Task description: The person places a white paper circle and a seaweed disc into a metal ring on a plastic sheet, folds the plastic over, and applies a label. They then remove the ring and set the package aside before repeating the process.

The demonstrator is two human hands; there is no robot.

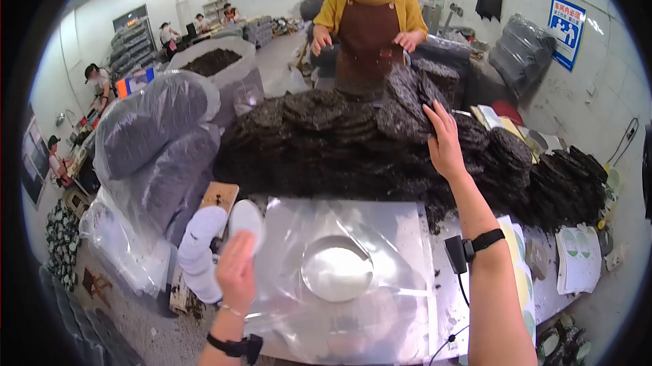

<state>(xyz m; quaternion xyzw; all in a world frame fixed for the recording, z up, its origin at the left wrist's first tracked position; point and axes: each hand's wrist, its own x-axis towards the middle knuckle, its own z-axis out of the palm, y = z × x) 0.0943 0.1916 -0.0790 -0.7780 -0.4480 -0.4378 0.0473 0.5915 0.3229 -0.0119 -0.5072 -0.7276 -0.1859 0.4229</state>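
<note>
My left hand (236, 272) holds a white round disc (247, 223) near the table's left side, beside a stack of white discs (202, 233). Reaching forward, my right hand (445, 136) has its fingers spread against a dark, flaky round sheet (405, 102) on top of the long dark pile (305, 149). Between my arms, a clear plastic sheet (394, 250) with a round, shiny ring (337, 269) lies on the metal table.
A person in a brown apron (370, 40) stands behind the pile. Wrapped dark bundles (156, 128) stand at the left, near a large open sack (221, 60). Labelled sheets (578, 257) lie at the right. Other people sit far left.
</note>
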